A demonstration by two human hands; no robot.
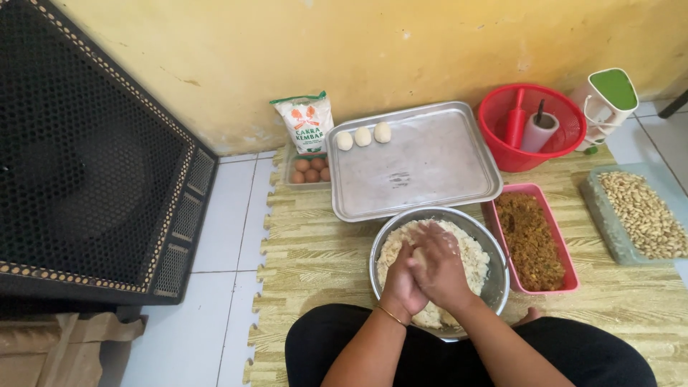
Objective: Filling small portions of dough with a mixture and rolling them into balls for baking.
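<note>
Hands (424, 269) cupped shut around dough lump over steel bowl (494, 287); crumbs may spill toward tray (423, 172) at 12 o'clock.

At 12 o'clock lies one metal tray (430, 168) bearing three dough balls (363, 136) in a row, with one flour bag (306, 122) and one clear tub holding five brown eggs (310, 170) at about 10 o'clock. Toward 1 o'clock stands one red basket (502, 154) containing one red roller (516, 118) and one paper roll (539, 131), beside one white jug (605, 104) with a green lid. At centre sits one steel bowl (494, 287) of dough under two hands (426, 276); at 3 o'clock lie one pink tray (534, 240) of brown filling and one clear tub of peanuts (638, 215).
</note>
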